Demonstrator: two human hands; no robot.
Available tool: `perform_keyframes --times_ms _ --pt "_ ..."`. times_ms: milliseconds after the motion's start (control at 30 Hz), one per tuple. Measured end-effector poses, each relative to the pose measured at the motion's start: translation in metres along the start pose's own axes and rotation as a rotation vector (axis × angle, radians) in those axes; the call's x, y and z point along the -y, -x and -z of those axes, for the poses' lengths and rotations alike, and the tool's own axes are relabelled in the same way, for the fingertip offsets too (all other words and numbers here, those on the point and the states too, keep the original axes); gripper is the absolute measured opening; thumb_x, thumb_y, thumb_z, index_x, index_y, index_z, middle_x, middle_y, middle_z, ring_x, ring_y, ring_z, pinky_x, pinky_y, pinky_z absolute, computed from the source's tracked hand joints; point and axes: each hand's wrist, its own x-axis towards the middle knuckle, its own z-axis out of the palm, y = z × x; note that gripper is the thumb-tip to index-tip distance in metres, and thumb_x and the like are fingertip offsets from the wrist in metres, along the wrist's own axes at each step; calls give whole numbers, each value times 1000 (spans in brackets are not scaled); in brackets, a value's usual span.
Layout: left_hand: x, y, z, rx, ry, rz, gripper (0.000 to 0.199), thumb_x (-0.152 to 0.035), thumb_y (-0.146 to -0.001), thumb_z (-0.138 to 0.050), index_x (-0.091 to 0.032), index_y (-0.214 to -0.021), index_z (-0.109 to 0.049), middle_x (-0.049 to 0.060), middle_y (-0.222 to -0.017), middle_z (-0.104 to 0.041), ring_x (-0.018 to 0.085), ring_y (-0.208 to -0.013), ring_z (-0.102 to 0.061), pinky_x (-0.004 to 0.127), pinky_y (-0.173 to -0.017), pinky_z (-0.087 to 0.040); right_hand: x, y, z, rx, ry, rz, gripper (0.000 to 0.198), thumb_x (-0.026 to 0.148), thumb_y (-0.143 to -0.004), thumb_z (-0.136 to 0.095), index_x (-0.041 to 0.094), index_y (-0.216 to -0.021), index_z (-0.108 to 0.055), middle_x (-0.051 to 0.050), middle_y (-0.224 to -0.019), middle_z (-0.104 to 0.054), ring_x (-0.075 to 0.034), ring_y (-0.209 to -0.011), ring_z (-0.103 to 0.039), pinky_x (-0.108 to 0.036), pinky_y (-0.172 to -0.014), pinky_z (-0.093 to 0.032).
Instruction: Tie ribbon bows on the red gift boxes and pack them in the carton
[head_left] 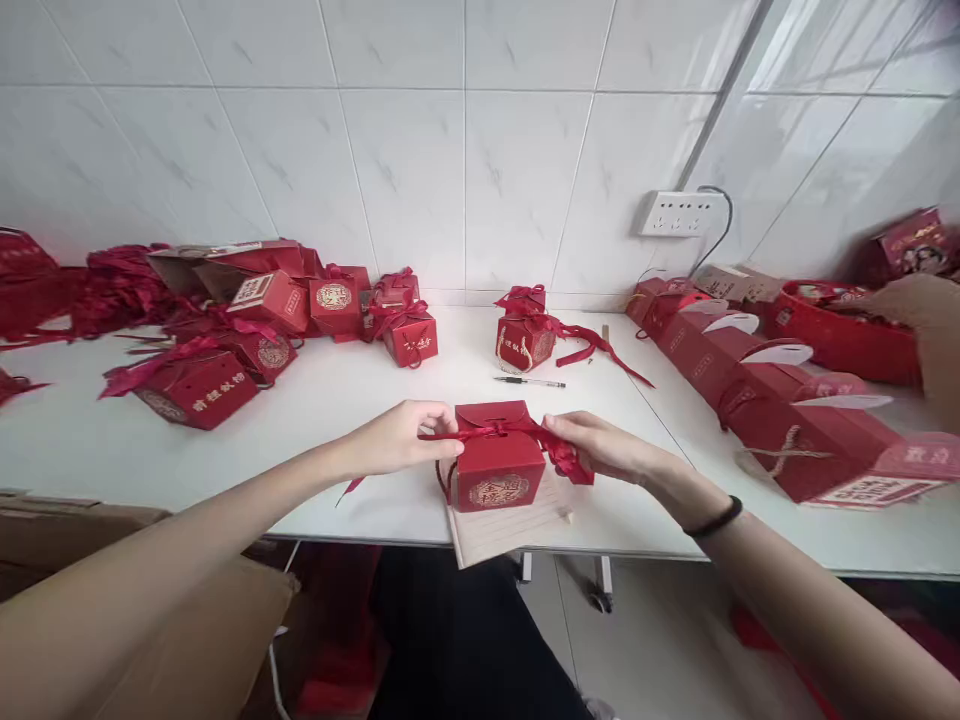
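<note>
Red box (pixel 500 472) sits in the middle of the frame, on a pad of lined paper (pixel 476 540) near the front edge of a white table (pixel 337 400). A thin red ribbon (pixel 495 431) goes across the top of it. At the box's left side, the left hand (pixel 427 437) has its thumb and fingers pinched on the ribbon. At the right side, the right hand (pixel 589 443) is closed on the ribbon too, where it is bunched up. A black band (pixel 714 516) goes around the right wrist.

Just behind the box lies a pen (pixel 529 382), and past it stands a small box with a bow (pixel 525 343). More red boxes with bows (pixel 196 390) are at the left of the frame. At the right is a row of red boxes (pixel 757 395), with their white flaps up.
</note>
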Motion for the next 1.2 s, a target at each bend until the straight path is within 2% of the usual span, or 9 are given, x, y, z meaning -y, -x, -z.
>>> perform_keyframes --times_ms 200,333,533,667,733,833,933,1067,1200 --pt "-8 2 2 -4 10 154 29 -42 -81 -47 -15 -69 -51 -4 -56 -46 6 -46 -37 20 -45 -30 11 5 1 -167 216 70 42 54 -79 -61 14 -71 -52 -2 -67 -50 -11 -59 -43 -23 -51 -30" --pt "-5 3 2 21 37 190 33 -43 -83 -45 -15 -65 -48 -2 -56 -47 8 -49 -44 21 -47 -34 19 10 -2 -334 280 123 38 51 -78 -61 16 -71 -47 -3 -65 -56 -11 -54 -46 -21 -46 -30" --pt "-4 1 3 74 221 246 32 -39 -86 -43 -14 -66 -46 -2 -55 -49 4 -42 -35 20 -43 -27 27 22 -1 -255 501 134 20 33 -77 -57 17 -69 -48 -2 -60 -54 -13 -53 -48 -22 -46 -35" --pt "-6 1 7 79 329 263 34 -40 -87 -44 -15 -65 -44 -2 -55 -49 1 -36 -27 19 -38 -19 24 31 0 -418 965 404 13 22 -80 -43 18 -70 -49 -5 -71 -53 -15 -59 -48 -27 -54 -39" --pt "-8 2 9 86 331 248 31 -41 -84 -50 -15 -69 -48 -3 -53 -48 1 -35 -26 18 -37 -17 20 31 -2 -481 1064 513 14 21 -82 -39 17 -75 -50 -6 -74 -53 -16 -62 -49 -29 -56 -40" --pt "-8 3 10 92 284 254 24 -39 -80 -57 -15 -79 -53 -3 -56 -53 1 -36 -28 17 -36 -16 13 24 -5 -446 929 468 12 28 -85 -46 17 -87 -53 -6 -83 -57 -18 -73 -54 -31 -65 -45" --pt "-6 2 7 76 241 272 25 -39 -81 -56 -14 -75 -53 1 -63 -59 3 -38 -38 17 -36 -19 11 15 -8 -340 705 337 18 35 -83 -55 18 -90 -55 -6 -93 -58 -19 -83 -56 -33 -74 -47" --pt "-3 1 1 70 275 256 35 -44 -84 -48 -12 -69 -55 5 -67 -62 8 -44 -49 20 -39 -31 15 6 -7 -207 347 213 19 32 -77 -59 17 -73 -49 -4 -84 -56 -15 -72 -54 -27 -64 -46" --pt "-2 0 -1 61 466 304 48 -54 -84 -40 -11 -72 -57 8 -66 -62 12 -52 -53 23 -50 -37 18 2 -3 -179 -22 49 31 40 -73 -66 16 -70 -48 -2 -76 -52 -13 -66 -50 -23 -59 -44"
